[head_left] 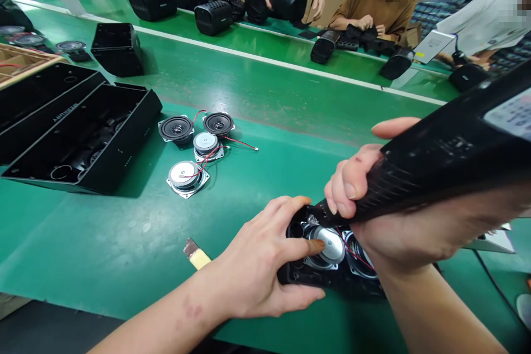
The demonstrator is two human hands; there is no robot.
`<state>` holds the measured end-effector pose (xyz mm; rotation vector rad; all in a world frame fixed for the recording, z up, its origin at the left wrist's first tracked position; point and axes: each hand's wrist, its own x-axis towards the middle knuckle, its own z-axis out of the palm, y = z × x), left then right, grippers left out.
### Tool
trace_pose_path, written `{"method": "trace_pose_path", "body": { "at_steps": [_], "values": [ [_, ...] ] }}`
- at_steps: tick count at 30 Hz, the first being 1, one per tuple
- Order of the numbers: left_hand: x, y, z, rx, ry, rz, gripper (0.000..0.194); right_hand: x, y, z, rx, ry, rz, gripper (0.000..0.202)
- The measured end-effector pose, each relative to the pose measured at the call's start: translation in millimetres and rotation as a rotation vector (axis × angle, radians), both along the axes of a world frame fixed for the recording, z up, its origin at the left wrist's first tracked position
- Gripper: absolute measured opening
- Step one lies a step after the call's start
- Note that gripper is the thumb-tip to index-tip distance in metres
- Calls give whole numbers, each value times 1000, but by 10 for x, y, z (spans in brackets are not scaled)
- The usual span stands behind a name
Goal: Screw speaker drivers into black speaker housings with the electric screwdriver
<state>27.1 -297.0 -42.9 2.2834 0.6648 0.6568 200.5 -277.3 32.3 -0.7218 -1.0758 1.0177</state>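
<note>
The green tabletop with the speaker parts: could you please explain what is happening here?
A person's left hand holds the end of a black plastic housing, index finger on a round silver-backed speaker driver inside. The right hand grips a long black handheld tool, its lower end near that driver's corner; what it touches is unclear. Four loose round speaker drivers, two with silver backs up, lie on the green tabletop, near an open black box.

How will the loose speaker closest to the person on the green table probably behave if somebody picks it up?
The speaker is probably heavy for its size, its silvery back likely covering a magnet. It seems unlikely to roll, since its cornered frame lies flat. Its thin red wire looks floppy and may trail.
</note>
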Motion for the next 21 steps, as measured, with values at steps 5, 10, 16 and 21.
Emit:
{"method": "trace_pose_path", "body": {
  "at_steps": [5,10,16,21],
  "values": [
    [9,3,41,2,-1,4,50,1,-26,-81,-8,16,34,60],
    [14,2,63,-1,-5,11,46,-1,-36,-95,4,32,80,59],
    [23,0,53,6,-18,13,47,17,-25,-136,2,84,125,59],
    [24,-19,32,9,5,25,49,-49,-22,-101,-9,78,121,61]
  ]
}}
